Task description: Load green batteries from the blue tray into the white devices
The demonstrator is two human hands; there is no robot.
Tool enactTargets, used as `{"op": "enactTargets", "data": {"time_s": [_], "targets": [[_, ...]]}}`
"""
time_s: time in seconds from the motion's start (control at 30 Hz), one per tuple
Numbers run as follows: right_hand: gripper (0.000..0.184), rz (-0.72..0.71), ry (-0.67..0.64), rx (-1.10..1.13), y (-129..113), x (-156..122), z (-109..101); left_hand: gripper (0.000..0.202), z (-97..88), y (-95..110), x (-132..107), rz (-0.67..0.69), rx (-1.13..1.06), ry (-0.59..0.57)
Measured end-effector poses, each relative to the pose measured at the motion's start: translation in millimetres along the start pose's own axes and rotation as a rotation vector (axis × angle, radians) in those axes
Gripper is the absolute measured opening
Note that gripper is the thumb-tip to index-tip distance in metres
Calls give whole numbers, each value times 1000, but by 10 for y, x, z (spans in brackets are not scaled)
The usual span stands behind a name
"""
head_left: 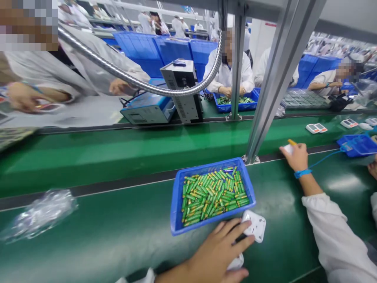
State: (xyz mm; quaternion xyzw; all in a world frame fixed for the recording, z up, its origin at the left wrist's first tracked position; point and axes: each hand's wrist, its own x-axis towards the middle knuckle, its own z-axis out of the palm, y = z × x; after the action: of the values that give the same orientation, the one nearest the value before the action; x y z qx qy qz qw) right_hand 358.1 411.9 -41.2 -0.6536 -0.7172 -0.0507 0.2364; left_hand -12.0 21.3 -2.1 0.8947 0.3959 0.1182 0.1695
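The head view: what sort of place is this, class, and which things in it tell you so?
Probably a factory assembly line: a blue tray full of green batteries, a white device beside it, and many people in white coats.

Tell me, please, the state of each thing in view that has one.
Blue tray: open-topped, holding green batteries.
Green batteries: loose, jumbled.
Left hand: spread, palm down.
White device: partly covered by left hand.
Right hand: closed on white object.
Clear plastic: crumpled heap.
Metal conduit: curved, sagging.
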Motion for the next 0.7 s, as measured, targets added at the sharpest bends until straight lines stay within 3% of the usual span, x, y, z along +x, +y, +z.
{"op": "enactTargets", "data": {"time_s": [0.17,0.3,0.43,0.57,0.7], "targets": [[70,-58,-147,7,-555,-996,-299,93,23,44,27,-22,-45,29],[67,-29,-161,-42,-881,-1554,-595,89,20,51,57,13,-59,79],[63,41,-197,2,-1007,-1887,-819,75,57,99,66,-5,-64,116],[51,0,-269,163,-931,-2148,-971,60,135,201,66,-59,-100,220],[38,-107,-124,296,-965,-2243,-1150,59,189,251,62,-22,-152,321]]}}
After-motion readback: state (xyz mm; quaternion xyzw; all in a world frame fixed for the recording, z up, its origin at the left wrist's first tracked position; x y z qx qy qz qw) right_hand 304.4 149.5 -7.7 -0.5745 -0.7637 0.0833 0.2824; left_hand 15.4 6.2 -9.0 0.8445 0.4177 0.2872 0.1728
